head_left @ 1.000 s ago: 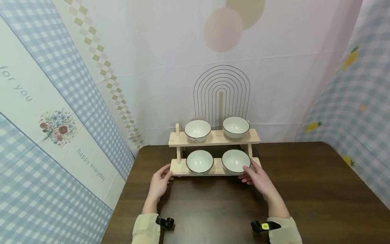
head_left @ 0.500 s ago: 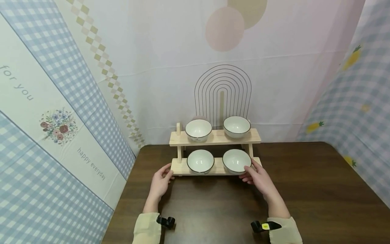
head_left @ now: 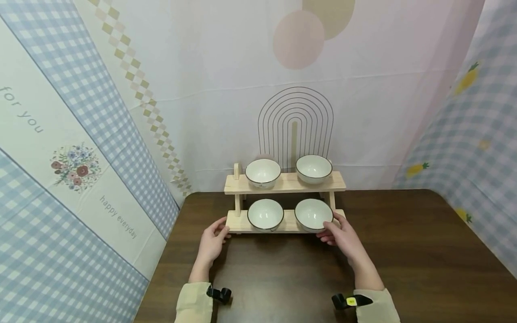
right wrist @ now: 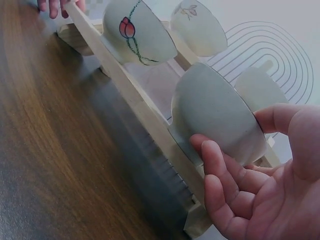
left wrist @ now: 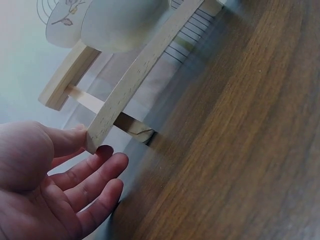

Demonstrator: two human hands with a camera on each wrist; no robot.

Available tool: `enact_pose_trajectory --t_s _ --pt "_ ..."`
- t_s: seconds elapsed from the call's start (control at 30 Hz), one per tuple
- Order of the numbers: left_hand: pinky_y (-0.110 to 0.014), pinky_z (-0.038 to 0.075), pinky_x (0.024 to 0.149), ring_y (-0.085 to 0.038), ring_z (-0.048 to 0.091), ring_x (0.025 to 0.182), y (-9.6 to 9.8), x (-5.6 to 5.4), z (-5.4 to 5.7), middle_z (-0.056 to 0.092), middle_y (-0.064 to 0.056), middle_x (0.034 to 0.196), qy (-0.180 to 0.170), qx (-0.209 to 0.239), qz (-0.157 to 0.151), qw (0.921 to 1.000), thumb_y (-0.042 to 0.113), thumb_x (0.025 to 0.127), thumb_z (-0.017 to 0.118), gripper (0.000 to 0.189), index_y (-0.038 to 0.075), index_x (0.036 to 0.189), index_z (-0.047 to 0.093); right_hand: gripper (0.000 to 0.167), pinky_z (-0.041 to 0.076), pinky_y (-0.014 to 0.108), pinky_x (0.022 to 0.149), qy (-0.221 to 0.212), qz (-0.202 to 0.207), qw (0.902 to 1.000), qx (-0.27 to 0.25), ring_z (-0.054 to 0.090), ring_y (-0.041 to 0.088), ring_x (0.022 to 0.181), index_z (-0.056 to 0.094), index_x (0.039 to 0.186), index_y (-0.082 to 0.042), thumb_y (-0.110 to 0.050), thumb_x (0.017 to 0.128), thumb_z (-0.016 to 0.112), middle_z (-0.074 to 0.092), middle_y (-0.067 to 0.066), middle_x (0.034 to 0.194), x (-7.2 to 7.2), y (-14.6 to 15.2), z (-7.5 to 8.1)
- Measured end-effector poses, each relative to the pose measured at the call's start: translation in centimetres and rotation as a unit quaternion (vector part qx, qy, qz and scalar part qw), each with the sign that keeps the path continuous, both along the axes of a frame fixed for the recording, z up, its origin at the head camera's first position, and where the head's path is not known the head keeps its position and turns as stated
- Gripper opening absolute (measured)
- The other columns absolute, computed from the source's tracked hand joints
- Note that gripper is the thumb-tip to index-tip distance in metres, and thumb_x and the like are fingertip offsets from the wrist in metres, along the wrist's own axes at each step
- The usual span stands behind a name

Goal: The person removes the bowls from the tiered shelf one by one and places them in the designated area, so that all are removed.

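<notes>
A two-tier wooden rack (head_left: 288, 183) stands at the back of the table with two dark-rimmed white bowls on each tier. My left hand (head_left: 212, 241) pinches the left end of the lower board, thumb on top and a finger beneath, as the left wrist view shows. At the other end, my right hand (head_left: 341, 235) holds the lower right bowl (head_left: 313, 214), its thumb at the rim and fingers against the outer side. The lower left bowl (head_left: 265, 215) bears a red tulip pattern in the right wrist view. Above sit the upper left bowl (head_left: 263, 172) and upper right bowl (head_left: 313, 168).
The dark brown wooden table (head_left: 278, 278) spreads in front of the rack and to its right. Directly behind the rack hangs a pale printed cloth (head_left: 218, 112). A blue checked cloth (head_left: 52, 251) borders the left side, and another (head_left: 464, 179) the right.
</notes>
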State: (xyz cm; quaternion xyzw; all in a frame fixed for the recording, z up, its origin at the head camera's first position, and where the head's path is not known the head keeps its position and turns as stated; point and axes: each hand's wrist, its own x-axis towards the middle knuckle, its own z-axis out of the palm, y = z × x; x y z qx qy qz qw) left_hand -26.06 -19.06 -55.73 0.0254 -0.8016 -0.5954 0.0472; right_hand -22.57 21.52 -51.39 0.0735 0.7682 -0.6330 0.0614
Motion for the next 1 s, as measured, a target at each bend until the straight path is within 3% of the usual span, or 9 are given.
enact_pose_trajectory --t_s 0.7,1.0 --pt "-0.032 0.056 0.075 -0.028 0.074 0.092 -0.6 0.1 -0.5 0.071 -0.016 0.111 -0.003 0.007 -0.009 0.9999 0.007 0.107 0.065 0.04 0.001 0.147 0.063 0.069 0.059 0.032 0.076 0.001 -0.004 1.0 -0.009 0.075 0.021 0.083 0.023 0.166 0.001 -0.024 0.111 0.055 0.079 0.016 0.1 0.9 -0.2 0.1" --pt "-0.033 0.056 0.074 -0.031 0.074 0.093 -0.7 0.2 -0.1 0.071 -0.019 0.113 -0.001 0.002 -0.012 0.9999 0.007 0.108 0.064 0.039 -0.001 0.146 0.063 0.069 0.061 0.033 0.076 0.003 0.022 0.9997 -0.011 0.077 0.022 0.081 0.024 0.166 0.004 -0.022 0.111 0.055 0.079 0.016 0.099 1.7 0.3 0.3"
